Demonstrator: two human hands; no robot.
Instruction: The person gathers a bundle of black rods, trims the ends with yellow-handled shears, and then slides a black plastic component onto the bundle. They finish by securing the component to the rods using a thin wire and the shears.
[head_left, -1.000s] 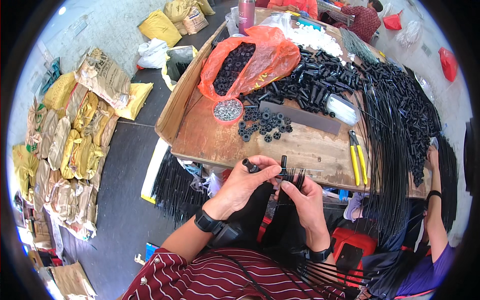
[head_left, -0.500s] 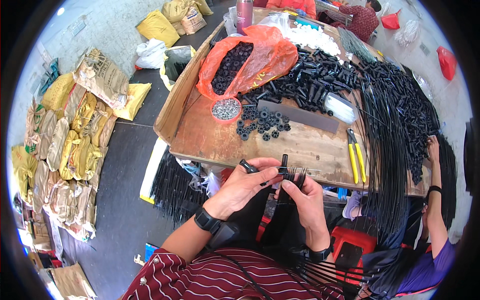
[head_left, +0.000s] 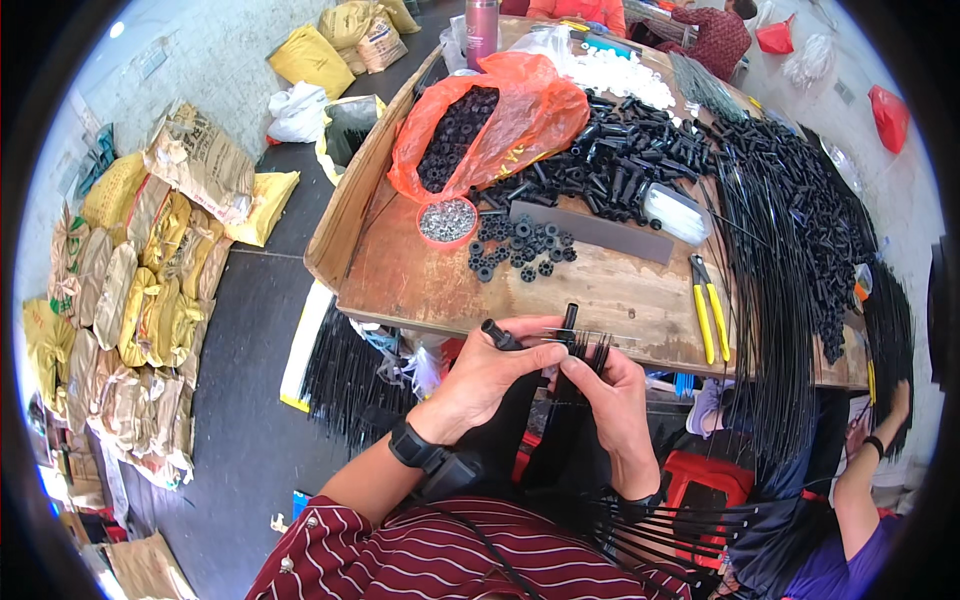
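Note:
My left hand point(head_left: 478, 382), over the table's near edge, is closed around a short black plastic tube point(head_left: 500, 336), whose open end points up and left. Its thumb tip meets my right thumb at the ends of several thin black rods point(head_left: 600, 352). Pinched between thumb and fingers, the rods stand in a row in my right hand point(head_left: 614, 402). A fine metal wire point(head_left: 612, 334) runs crosswise near their tips. Between the hands another black tube point(head_left: 571, 317) stands upright; which fingers hold it is hidden. Long black rods point(head_left: 660, 530) fan out below my right wrist.
The wooden table point(head_left: 400, 270) carries loose round black parts point(head_left: 525, 248), a red bowl point(head_left: 447, 222) of small metal pieces, yellow-handled pliers point(head_left: 710, 310), a grey strip point(head_left: 592, 233), and piled black tubes point(head_left: 640, 150). A co-worker's hand point(head_left: 897, 402) is at the right beside hanging rods.
My left thumb has shifted slightly right, against the right thumb. The co-worker's arm at the right has moved down, away from the pile. The view has shifted a little.

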